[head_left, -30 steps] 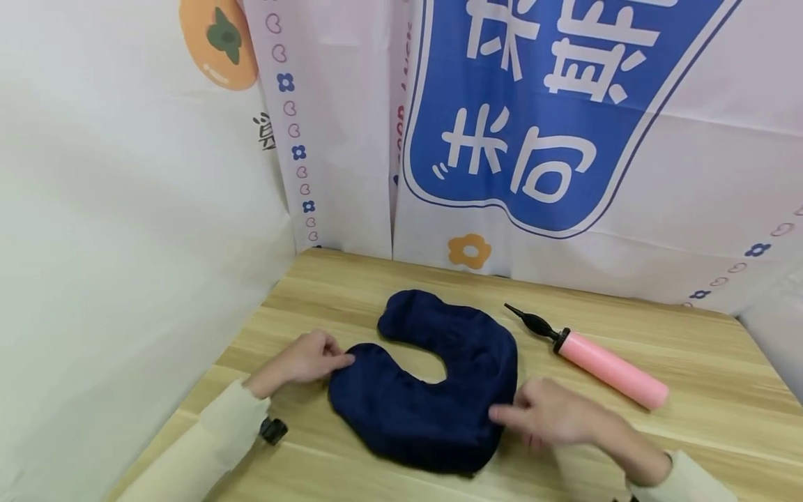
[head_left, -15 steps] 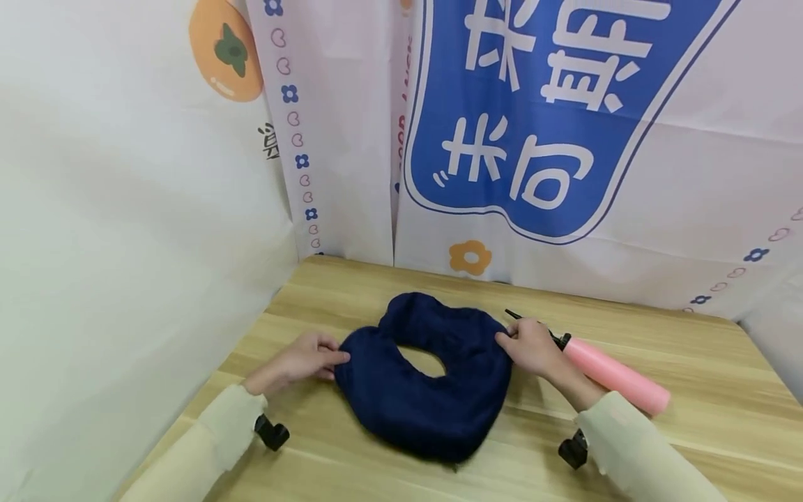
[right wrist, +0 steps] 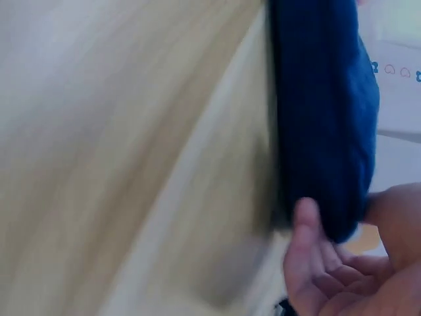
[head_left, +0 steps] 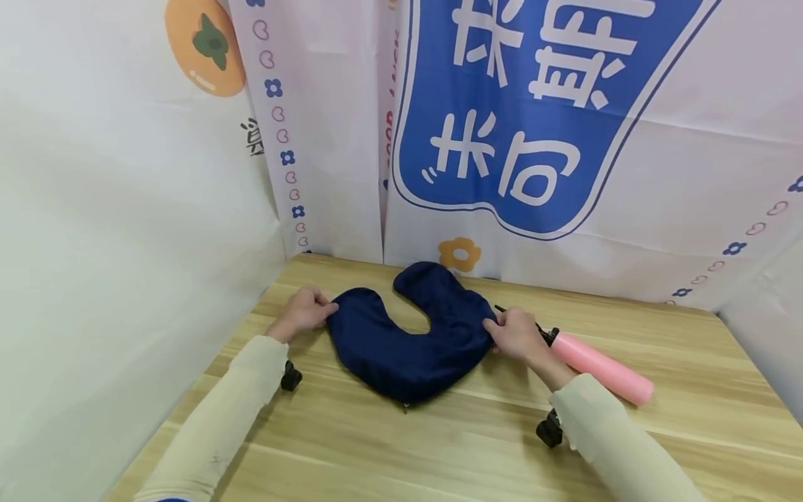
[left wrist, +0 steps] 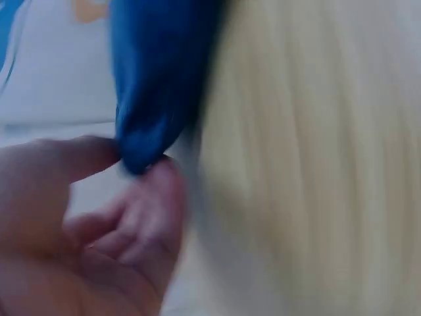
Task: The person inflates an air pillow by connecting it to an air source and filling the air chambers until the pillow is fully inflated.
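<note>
A navy U-shaped neck pillow (head_left: 401, 359) lies over the middle of the table, its opening facing the back left. At its left end, my left hand (head_left: 304, 312) pinches the edge between thumb and fingers; the left wrist view shows the pillow's fabric (left wrist: 158, 79) caught at the fingertips. My right hand (head_left: 516, 333) pinches the pillow's right side, and the right wrist view has the thumb and fingers on either face of the pillow edge (right wrist: 325, 131). A small zipper pull (head_left: 406, 407) hangs at the pillow's near edge.
A pink hand pump (head_left: 602, 366) with a black nozzle lies on the wooden table (head_left: 439, 460) just beyond my right forearm, which partly covers it. A printed white cloth (head_left: 339, 139) hangs behind the table, and a plain white wall (head_left: 125, 244) stands along the left.
My right hand has gone from the pillow's near right corner up to its right side and gripped it. Both hands have shifted the pillow farther back, and its ends have spread apart again after closing together.
</note>
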The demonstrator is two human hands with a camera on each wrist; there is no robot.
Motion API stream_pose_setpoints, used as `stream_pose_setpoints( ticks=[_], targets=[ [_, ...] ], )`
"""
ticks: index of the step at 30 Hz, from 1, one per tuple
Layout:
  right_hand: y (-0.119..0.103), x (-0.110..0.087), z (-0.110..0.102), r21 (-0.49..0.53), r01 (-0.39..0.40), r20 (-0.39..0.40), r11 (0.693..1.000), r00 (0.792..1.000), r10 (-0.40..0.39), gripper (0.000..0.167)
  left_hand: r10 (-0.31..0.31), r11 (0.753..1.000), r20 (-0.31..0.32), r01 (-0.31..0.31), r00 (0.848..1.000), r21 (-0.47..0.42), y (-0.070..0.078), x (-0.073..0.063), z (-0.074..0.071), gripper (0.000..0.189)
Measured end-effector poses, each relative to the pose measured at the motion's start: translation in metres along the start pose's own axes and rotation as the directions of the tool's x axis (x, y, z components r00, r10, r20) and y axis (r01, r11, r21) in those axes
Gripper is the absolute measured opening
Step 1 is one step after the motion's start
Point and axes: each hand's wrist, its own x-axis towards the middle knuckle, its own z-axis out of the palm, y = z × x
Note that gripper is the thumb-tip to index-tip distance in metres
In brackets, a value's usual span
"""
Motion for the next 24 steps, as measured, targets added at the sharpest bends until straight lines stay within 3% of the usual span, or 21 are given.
stream_pose_setpoints(
  ticks=[2, 4, 6, 8, 9, 11, 14, 15, 16, 18, 20, 22, 24],
  targets=[
    [0.000, -0.005, -0.006, -0.034, 0.020, 0.027, 0.999, 0.999, -0.019, 0.053, 0.080, 0.975, -0.037, -0.070, 0.996, 0.210, 0.006, -0.009, -0.007, 0.028],
    [-0.003, -0.013, -0.015, -0.071, 0.076, 0.050, 0.995, 0.996, -0.073, 0.053, 0.174, 0.922, -0.046, -0.146, 0.984, 0.358, 0.015, -0.020, -0.013, 0.029],
    [-0.008, -0.024, -0.024, -0.098, 0.157, 0.076, 0.983, 0.986, -0.149, 0.050, 0.267, 0.890, 0.008, -0.250, 0.964, 0.382, 0.028, -0.034, -0.016, 0.023],
    [-0.014, -0.037, -0.029, -0.123, 0.246, 0.098, 0.962, 0.967, -0.235, 0.045, 0.337, 0.865, 0.126, -0.360, 0.933, 0.349, 0.044, -0.049, -0.012, 0.016],
    [-0.017, -0.043, -0.029, -0.136, 0.287, 0.111, 0.948, 0.955, -0.274, 0.041, 0.376, 0.849, 0.190, -0.420, 0.907, 0.321, 0.052, -0.057, -0.008, 0.013],
    [-0.025, -0.056, -0.025, -0.161, 0.358, 0.135, 0.920, 0.931, -0.338, 0.038, 0.444, 0.813, 0.315, -0.525, 0.839, 0.251, 0.070, -0.076, 0.003, 0.008],
    [-0.033, -0.073, -0.010, -0.160, 0.429, 0.180, 0.889, 0.898, -0.401, 0.032, 0.544, 0.717, 0.432, -0.666, 0.720, 0.206, 0.091, -0.099, 0.026, 0.005],
    [-0.036, -0.078, -0.004, -0.143, 0.448, 0.201, 0.883, 0.886, -0.417, 0.031, 0.566, 0.681, 0.456, -0.701, 0.687, 0.210, 0.096, -0.106, 0.034, 0.006],
    [-0.038, -0.082, 0.003, -0.126, 0.466, 0.219, 0.876, 0.874, -0.433, 0.029, 0.584, 0.642, 0.475, -0.733, 0.658, 0.225, 0.099, -0.110, 0.042, 0.007],
    [-0.042, -0.088, 0.018, -0.082, 0.490, 0.252, 0.868, 0.853, -0.458, 0.026, 0.610, 0.566, 0.493, -0.776, 0.621, 0.277, 0.104, -0.118, 0.058, 0.010],
    [-0.046, -0.093, 0.031, -0.051, 0.512, 0.273, 0.857, 0.833, -0.481, 0.024, 0.615, 0.517, 0.490, -0.785, 0.619, 0.343, 0.106, -0.121, 0.072, 0.012],
    [-0.050, -0.096, 0.042, -0.023, 0.526, 0.290, 0.850, 0.817, -0.498, 0.024, 0.617, 0.483, 0.471, -0.776, 0.630, 0.405, 0.105, -0.124, 0.081, 0.015],
    [-0.052, -0.098, 0.051, -0.001, 0.537, 0.301, 0.843, 0.805, -0.512, 0.023, 0.609, 0.480, 0.449, -0.755, 0.653, 0.446, 0.103, -0.124, 0.089, 0.016]
  ],
)
